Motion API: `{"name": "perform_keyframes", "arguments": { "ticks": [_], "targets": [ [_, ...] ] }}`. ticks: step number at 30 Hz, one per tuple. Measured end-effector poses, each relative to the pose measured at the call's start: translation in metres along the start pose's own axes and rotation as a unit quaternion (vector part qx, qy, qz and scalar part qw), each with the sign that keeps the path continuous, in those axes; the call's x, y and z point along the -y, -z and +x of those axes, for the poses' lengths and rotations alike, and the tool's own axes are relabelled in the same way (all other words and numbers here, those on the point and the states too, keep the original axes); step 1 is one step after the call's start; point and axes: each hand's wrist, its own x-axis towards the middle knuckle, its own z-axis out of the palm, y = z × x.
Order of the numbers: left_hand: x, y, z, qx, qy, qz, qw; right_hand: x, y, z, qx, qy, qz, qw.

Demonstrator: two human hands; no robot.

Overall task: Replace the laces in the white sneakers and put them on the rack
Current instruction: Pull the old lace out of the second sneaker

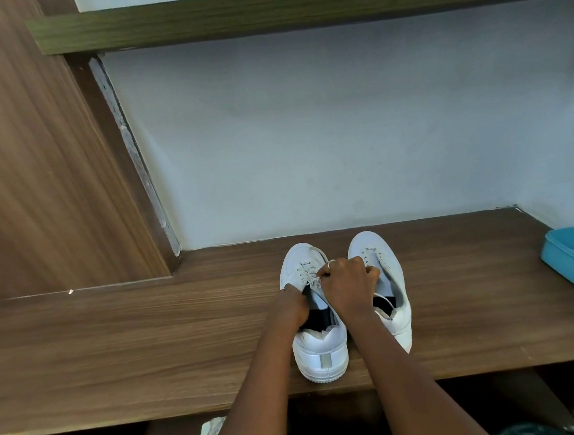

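At the eyelet rows of the left white low-top leather sneaker (322, 352), pinches a thin white lace (313, 279) between curled fingertips of the right hand (347, 283), a ring showing on one finger. Steadies with the left hand (294, 304), fingers curled onto the left edge of that sneaker's opening and seemingly gripping the upper; knuckles hide the exact hold.

Runs heel-near, toe-far: long axis of that sneaker straight away from the person, so the eyelets still to be threaded lie directly under and just beyond the right fingertips. Puts the right hand nearer the lace, the left nearer the collar. Likely calls for drawing the lace across the tongue toward the left row.

Just right of that sneaker, parallel and close beside it, sits the matching second white sneaker (366, 243), partly crossed by the right forearm, with a loose lace end (384, 299) over its opening. Beneath that sneaker, brown wood-grain shelf (150, 331); beyond its toe, pale painted wall (306, 130); high above, dark green plank (296, 10); well to its right, blue rectangular plastic tub (572, 277); far left, brown wooden panel (33, 151). Nothing blocking the laces except the hands themselves.
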Motion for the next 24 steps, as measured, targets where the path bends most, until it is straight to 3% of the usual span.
{"name": "perform_keyframes", "arguments": {
  "ticks": [6, 11, 15, 18, 20, 24],
  "targets": [
    [0.001, 0.001, -0.002, -0.004, -0.003, -0.009, 1.000, -0.006, 0.000, 0.005, -0.035, -0.056, 0.050, 0.997],
    [-0.003, 0.004, -0.002, -0.061, -0.050, 0.001, 0.997, -0.014, 0.001, 0.008, 0.008, -0.057, 0.007, 0.998],
    [-0.007, 0.009, -0.006, -0.136, -0.103, -0.001, 0.985, -0.009, 0.005, 0.005, 0.045, -0.003, 0.015, 0.999],
    [-0.010, 0.008, -0.008, -0.154, -0.106, 0.026, 0.982, -0.003, 0.010, 0.003, 0.054, 0.043, 0.091, 0.993],
    [-0.010, 0.008, -0.008, -0.161, -0.101, 0.036, 0.981, -0.002, 0.012, 0.001, 0.068, 0.035, 0.152, 0.985],
    [-0.011, 0.004, -0.005, -0.168, -0.092, 0.024, 0.981, -0.004, 0.012, 0.002, 0.093, 0.039, 0.159, 0.982]
  ]
}}
